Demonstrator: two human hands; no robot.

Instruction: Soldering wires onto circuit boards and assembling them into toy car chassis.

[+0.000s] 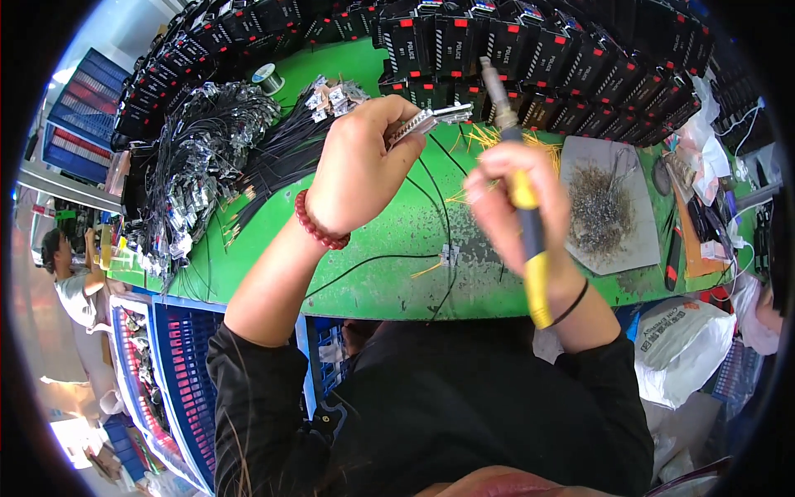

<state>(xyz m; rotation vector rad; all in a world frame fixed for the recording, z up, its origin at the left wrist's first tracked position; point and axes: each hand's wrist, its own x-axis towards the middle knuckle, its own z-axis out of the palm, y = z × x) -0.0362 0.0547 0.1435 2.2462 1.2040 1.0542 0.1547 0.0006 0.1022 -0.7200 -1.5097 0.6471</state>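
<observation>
In my right hand [522, 207] is a soldering iron [530, 190] with a yellow and black handle, its metal tip pointing up and away from me. That hand is a little blurred. Pinched between the thumb and fingers of my left hand [373, 157] is a small silver metal part [426, 122], to the left of the iron and apart from it. My fingers cover part of it. Below the hands, a black cable [450, 207] runs over the green table [364, 286], near a small metal piece [449, 255] with yellow wires.
Black boxes [455, 45] line the table's back. To the left lie black cables with silver ends [195, 157] and a solder spool [267, 79]. Yellow wires [497, 139] lie behind my right hand. A grey board with dark debris [575, 157] sits at right. A person [79, 282] works far left.
</observation>
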